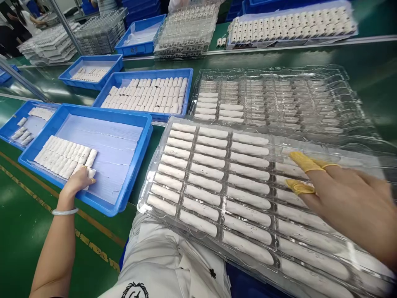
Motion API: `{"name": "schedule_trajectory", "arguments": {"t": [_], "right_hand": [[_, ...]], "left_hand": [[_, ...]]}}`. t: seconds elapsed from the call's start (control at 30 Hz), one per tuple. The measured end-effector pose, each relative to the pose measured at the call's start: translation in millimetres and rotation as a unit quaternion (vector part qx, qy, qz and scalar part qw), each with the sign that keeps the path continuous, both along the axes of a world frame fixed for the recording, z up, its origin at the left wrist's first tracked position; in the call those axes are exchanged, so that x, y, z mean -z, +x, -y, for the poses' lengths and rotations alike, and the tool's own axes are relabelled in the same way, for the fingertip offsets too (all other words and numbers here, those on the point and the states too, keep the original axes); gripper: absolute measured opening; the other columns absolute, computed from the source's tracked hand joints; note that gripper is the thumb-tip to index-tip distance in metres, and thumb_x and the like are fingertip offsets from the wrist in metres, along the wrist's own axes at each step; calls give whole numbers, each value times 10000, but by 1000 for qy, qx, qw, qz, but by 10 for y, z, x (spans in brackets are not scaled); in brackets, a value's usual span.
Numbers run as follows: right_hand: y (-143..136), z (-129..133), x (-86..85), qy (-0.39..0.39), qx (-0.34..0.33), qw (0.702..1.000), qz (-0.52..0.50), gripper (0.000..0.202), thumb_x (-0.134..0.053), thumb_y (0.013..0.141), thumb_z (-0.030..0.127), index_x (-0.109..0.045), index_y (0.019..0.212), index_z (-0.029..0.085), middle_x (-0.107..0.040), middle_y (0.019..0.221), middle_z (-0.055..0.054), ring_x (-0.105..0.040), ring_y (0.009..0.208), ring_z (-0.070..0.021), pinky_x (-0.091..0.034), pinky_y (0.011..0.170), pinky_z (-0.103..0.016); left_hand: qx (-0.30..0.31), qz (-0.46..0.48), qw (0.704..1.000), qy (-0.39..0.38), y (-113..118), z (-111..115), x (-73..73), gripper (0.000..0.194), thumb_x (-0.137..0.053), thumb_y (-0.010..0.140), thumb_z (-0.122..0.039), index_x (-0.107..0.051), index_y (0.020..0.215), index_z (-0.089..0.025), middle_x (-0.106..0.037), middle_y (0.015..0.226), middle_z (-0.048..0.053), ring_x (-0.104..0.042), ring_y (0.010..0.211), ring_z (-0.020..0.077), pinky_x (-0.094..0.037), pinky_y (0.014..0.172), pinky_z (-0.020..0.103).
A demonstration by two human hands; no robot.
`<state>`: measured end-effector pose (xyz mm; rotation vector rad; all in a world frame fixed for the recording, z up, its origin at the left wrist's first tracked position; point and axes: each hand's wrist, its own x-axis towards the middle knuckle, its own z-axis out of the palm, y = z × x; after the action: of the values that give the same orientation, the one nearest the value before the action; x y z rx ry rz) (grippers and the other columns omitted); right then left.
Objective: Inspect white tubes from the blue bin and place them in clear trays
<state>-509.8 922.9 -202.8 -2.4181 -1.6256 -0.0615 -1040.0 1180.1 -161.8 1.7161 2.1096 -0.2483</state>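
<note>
My left hand (80, 180), with a white bracelet at the wrist, reaches into a blue tray (125, 178) lined with pale sheet. Its fingers are closed on a white oblong piece (90, 173) at the end of the rows of white pieces (63, 153). My right hand (347, 194) wears yellow finger covers and lies over the right part of a clear plastic compartment tray (225, 207). Its fingers are stretched out, with nothing visible between them. Long white pieces (201, 200) fill the tray's slots in columns; my right hand hides some.
Behind lies another clear compartment tray (350, 95) with white pieces. Blue trays (189, 78) of white pieces stand to the left and behind. Stacked clear trays (186, 33) and rows of small white parts (291, 25) sit at the back. A metal post (65, 25) rises at left.
</note>
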Motion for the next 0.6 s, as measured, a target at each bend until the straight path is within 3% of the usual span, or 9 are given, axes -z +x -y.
{"name": "schedule_trajectory", "arguments": {"t": [0.1,0.2,0.27,0.37,0.47,0.6], "right_hand": [[-456,109,-117,83,-40,990,-104,534,-375,877,640,-667,1013,214,-623,906,-243,-596,942,-422,-410,846,-633],[-1118,108,-264,120,-60,942,-308,471,-610,818,533,-662,1220,294,-660,1092,-157,-596,1030,-438,-442,862,-675],[-1565,43,-361,96,-88,896,-426,418,-613,873,416,-632,1284,337,-666,1175,-93,-610,1083,-381,-469,933,-646],[-2068,-102,-474,75,-117,853,-504,366,-553,925,402,-631,1265,289,-680,1133,-95,-631,1050,-329,-507,909,-575],[-2284,-211,-518,77,-147,831,-531,390,-577,923,317,-570,1299,217,-668,1106,-93,-630,965,-243,-533,862,-442],[-2254,-191,-466,165,-126,835,-509,372,-631,902,263,-546,1255,183,-655,1081,-69,-600,900,-177,-520,807,-331]], "left_hand": [[1,106,994,39,182,192,-211,336,-754,598,-264,-466,760,-202,-545,661,18,-598,763,273,-414,662,324],[66,262,961,60,507,483,-420,238,-688,754,-356,-506,770,-203,-556,761,11,-558,761,178,-449,722,275],[111,405,907,30,794,694,-486,207,-668,791,-347,-551,727,-188,-540,739,20,-529,709,150,-457,717,258],[114,542,833,-1,1248,998,-460,219,-765,707,-296,-623,798,-155,-563,805,42,-545,726,148,-468,668,237],[107,598,791,-78,1589,1258,-382,413,-806,702,-295,-616,1041,-156,-593,858,40,-575,749,158,-493,665,244],[148,633,748,-129,1729,1435,-299,511,-674,868,-355,-524,1325,-182,-628,1161,97,-608,1054,196,-499,901,272]]}}
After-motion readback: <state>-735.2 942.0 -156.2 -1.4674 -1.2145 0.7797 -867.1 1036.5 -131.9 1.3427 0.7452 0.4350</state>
